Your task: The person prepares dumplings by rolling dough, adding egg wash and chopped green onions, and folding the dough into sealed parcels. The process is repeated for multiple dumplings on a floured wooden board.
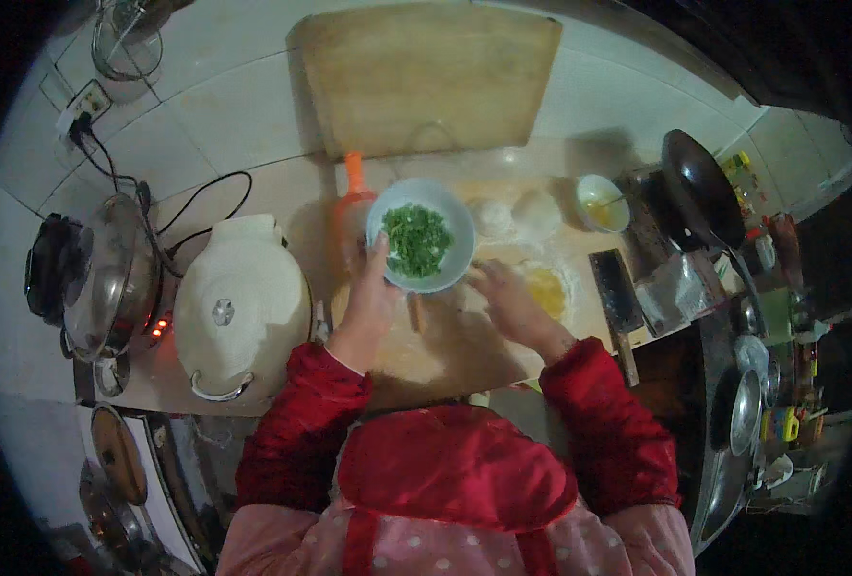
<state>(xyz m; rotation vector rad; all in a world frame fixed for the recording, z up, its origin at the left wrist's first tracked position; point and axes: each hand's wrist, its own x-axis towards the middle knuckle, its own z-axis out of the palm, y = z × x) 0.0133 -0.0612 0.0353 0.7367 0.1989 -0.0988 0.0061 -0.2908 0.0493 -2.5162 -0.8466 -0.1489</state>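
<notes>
My left hand (370, 299) grips the left rim of a light bowl (463, 241) that holds chopped green herbs (417, 240). At the bowl's lower right is my right hand (504, 299), its fingers near the rim; whether they touch it is unclear. The bowl is over a floured wooden board (455, 345). Part of a wooden rolling pin (417, 313) shows below it. Flat pale dough rounds (536, 216) lie to the bowl's right, and a yellow patch, apparently egg (545, 291), lies on floured dough beside my right hand.
A small bowl of yellow liquid (603, 204) and a cleaver (617, 295) are at the right, near a dark pan (699, 191). An orange-handled container (352, 201) stands behind my left hand. Farther left are a round white electric appliance (242, 309) and a metal pan (102, 281). A large board (433, 79) leans on the wall.
</notes>
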